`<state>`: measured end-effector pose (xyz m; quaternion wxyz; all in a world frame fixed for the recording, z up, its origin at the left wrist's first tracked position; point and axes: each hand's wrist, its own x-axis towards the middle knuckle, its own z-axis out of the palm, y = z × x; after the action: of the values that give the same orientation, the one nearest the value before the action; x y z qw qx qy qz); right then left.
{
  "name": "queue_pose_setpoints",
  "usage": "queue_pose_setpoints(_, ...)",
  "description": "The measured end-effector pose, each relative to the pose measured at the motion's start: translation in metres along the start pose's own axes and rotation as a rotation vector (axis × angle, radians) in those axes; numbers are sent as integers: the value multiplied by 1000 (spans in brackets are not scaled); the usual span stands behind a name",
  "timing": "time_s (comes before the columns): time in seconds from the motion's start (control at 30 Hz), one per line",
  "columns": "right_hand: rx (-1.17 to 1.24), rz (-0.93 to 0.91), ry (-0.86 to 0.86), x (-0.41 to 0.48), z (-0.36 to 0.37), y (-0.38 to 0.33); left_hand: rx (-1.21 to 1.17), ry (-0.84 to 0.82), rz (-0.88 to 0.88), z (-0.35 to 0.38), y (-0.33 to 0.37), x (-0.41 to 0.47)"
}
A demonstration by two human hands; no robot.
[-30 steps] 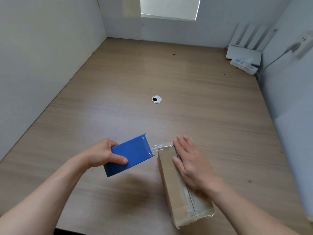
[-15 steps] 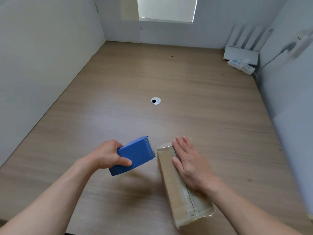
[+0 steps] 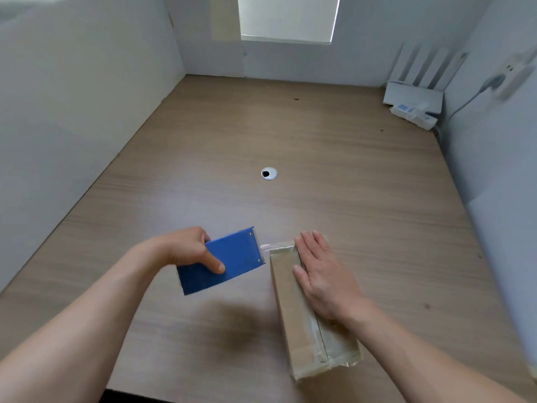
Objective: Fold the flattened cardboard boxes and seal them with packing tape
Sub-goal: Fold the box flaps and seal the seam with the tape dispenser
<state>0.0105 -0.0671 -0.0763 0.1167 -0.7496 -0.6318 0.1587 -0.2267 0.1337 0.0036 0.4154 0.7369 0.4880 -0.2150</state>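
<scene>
- Head view: the left hand [image 3: 186,251] holds a blue dispenser [image 3: 229,260], its fingers [image 3: 215,267] wrapped round the body with the thumb across the near face.
- The right hand [image 3: 322,274] lies flat on the box [image 3: 293,315], fingers [image 3: 313,242] straight and close together, pressing the top and gripping nothing.
- The box lies on the surface [image 3: 319,170] under the right palm. Its far end sits at the right fingertips and its near end runs back past the wrist.
- Glossy tape already covers the top seam beneath those fingers.
- A thin clear strand [image 3: 268,246] bridges the gap between the dispenser's toothed edge and the far corner of the box, just left of the right fingertips.
- The step in hand looks like cutting the tape free at the far end.
- To do it well, press the right fingers hard on the lid so the box cannot slide toward the left fingers.
- Tilt the dispenser so its teeth bite the strand, then snap it away sharply; a slow pull would probably only stretch the film.
- Then the right fingertips should wipe the loose tail down over the far end before it curls onto itself.
- Count: one box, one dispenser, one strand, two hands.
- Well beyond all the fingers are one grommet [image 3: 269,173] and one power strip [image 3: 414,114].
</scene>
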Motion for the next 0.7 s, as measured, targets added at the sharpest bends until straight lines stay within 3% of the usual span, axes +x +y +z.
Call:
queue_pose_setpoints(0.2,1,7,16,-1,1,-1,-64,-21,39,-35,13,-2)
queue_pose_setpoints(0.33,-1,0,28,0,2,-1,-71,77,98,-29,4,3)
queue_pose_setpoints(0.4,5,7,35,1,3,0,13,110,88,-13,7,19)
queue_pose_setpoints(0.5,6,11,29,0,4,0,320,204,52,5,5,40)
queue_pose_setpoints(0.6,5,13,35,0,3,1,363,245,29,11,-13,50)
queue_pose_setpoints(0.7,4,14,33,0,3,-1,389,398,10,25,-33,50)
